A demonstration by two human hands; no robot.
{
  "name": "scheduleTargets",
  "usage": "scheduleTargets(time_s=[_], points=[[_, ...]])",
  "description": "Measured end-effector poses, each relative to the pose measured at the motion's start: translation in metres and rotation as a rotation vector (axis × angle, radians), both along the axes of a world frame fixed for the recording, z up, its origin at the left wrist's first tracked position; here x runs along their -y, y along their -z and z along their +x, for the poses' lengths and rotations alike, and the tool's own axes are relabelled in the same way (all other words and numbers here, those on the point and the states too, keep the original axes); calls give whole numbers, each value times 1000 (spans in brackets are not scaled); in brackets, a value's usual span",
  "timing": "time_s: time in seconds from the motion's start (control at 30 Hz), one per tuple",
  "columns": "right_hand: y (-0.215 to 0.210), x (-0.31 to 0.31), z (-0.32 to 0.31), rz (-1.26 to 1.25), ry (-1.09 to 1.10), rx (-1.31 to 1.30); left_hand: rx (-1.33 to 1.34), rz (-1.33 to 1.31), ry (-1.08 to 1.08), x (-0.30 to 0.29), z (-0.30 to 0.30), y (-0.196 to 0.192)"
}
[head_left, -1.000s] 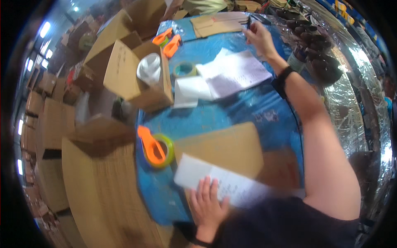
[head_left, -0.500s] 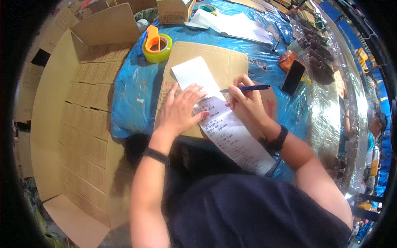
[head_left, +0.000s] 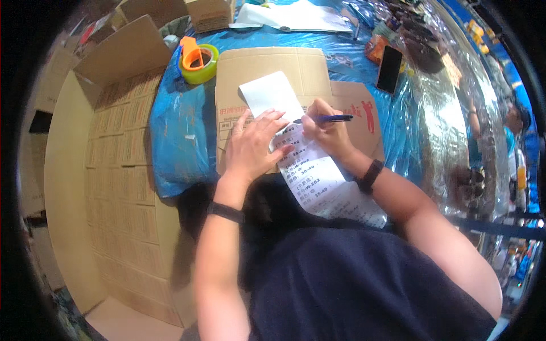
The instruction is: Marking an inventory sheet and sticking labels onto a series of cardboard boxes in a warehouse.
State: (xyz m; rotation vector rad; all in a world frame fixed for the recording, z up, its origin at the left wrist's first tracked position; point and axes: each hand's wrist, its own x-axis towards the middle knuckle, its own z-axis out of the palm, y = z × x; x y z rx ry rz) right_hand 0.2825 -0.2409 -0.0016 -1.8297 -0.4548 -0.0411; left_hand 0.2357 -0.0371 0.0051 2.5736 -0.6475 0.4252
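A worker's left hand (head_left: pixel 253 149) lies flat, fingers spread, pinning a long printed paper slip (head_left: pixel 307 165) to a flattened cardboard box (head_left: pixel 284 68), while the right hand (head_left: pixel 327 132) pinches a blue pen (head_left: pixel 330 119) over it. Unpinned, the slip's overhanging end could slide and smear the mark. Beyond sit a tape dispenser (head_left: pixel 198 61) and a dark phone (head_left: pixel 389 69).
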Motion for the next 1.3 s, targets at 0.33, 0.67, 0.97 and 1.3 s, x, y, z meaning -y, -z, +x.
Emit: scheduleTargets(time_s=[0.33,0.67,0.97,1.3], points=[[2,-1,-5,-38,108,38,-57,-17,-47,-2,1,3],[-9,3,-8,-213,98,213,-61,23,-19,-2,1,7],[-28,37,-22,-575,-352,479,13,10,-216,-7,-13,4],[-31,10,20,143,-62,-169,-12,155,-161,3,9,8]])
